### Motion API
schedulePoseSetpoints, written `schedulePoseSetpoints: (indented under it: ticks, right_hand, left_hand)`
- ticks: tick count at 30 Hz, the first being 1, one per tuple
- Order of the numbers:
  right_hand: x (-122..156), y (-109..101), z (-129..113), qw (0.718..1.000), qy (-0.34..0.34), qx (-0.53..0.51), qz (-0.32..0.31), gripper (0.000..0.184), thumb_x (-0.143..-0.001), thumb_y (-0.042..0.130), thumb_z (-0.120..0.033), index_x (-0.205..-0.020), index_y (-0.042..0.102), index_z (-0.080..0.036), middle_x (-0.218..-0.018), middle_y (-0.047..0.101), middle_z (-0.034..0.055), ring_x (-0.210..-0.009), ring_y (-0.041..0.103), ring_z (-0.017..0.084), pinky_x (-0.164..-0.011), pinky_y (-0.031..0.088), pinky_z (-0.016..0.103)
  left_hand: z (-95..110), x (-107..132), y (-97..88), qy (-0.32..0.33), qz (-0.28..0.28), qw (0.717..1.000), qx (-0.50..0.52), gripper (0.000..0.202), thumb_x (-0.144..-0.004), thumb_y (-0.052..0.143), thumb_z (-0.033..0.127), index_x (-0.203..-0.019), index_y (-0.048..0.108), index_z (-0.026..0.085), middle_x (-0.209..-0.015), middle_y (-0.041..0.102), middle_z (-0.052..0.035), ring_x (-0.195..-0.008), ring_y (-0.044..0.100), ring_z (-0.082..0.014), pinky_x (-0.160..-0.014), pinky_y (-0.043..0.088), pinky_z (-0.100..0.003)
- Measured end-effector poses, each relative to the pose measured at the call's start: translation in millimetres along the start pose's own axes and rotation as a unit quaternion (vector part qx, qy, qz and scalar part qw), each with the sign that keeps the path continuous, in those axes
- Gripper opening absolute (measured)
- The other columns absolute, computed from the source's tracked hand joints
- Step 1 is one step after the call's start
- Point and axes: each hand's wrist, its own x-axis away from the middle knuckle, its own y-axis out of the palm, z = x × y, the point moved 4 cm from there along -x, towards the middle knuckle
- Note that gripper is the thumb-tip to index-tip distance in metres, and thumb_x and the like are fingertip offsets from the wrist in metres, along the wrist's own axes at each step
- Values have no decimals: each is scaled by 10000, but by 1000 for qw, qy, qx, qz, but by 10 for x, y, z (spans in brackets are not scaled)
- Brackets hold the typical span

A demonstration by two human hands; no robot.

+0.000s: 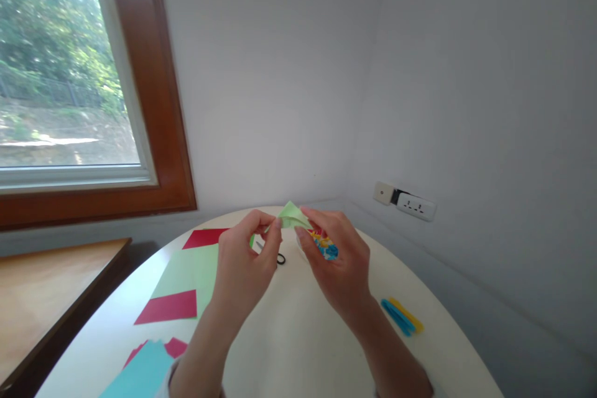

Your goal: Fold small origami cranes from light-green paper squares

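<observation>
A small folded piece of light green paper [293, 215] is held up over the far part of the round table, its peak pointing upward. My left hand [247, 255] pinches its left end between thumb and fingers. On the right end, my right hand [338, 255] grips it with thumb and fingertips. Behind the left fingers lie scissors [280, 259], of which a black handle loop and part of a blade show. Partly hidden by my right hand is a container of small red, yellow and blue pieces [330, 250].
Green paper sheets [186, 270] and red paper pieces [168, 307] lie on the white round table [293, 336] at left, with blue paper [140, 373] nearer. Blue sticks [398, 317] and yellow sticks [407, 314] lie at right. Walls, a window and a socket [416, 206] stand beyond.
</observation>
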Motion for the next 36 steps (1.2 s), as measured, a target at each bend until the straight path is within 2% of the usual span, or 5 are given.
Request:
schedulePoseSetpoints:
  ticks: [7,13,17,23,36]
  right_hand:
    - [-10,10,54,997,52,-49,-18,192,-809,541,-89,-879,665,-217,-816,712,13,-747,647,134,-660,513,249]
    - [-2,39,171,971,186,-142,-52,148,-784,571,-140,-844,693,-197,-790,720,17,-695,645,132,-637,505,244]
    - [3,75,204,943,231,-230,-68,134,-762,599,-162,-828,708,-204,-796,730,17,-721,660,136,-651,515,235]
    - [-13,104,210,925,220,-301,-68,178,-739,599,-105,-796,724,-217,-814,726,15,-790,661,135,-714,525,235]
    - [18,138,235,917,225,-326,-41,153,-694,662,-78,-748,701,-216,-807,716,14,-783,671,140,-726,554,248]
  left_hand:
    - [18,-6,27,55,-10,997,-47,155,-783,541,217,-638,495,186,-564,539,31,-535,502,-98,-513,418,-204]
    - [-34,-26,3,125,-18,992,10,343,-778,600,207,-1110,515,209,-1112,620,-72,-982,605,-173,-867,491,-325]
    - [-35,-27,-11,133,-75,988,11,153,-811,566,176,-950,618,213,-958,692,-40,-877,642,-151,-764,516,-260]
    - [8,-35,-45,181,-32,983,-17,122,-785,571,112,-858,639,182,-825,705,-25,-756,652,-137,-701,525,-237]
    - [43,-4,-68,260,19,962,-88,117,-789,553,75,-791,621,169,-1015,648,-93,-925,633,-171,-767,519,-281]
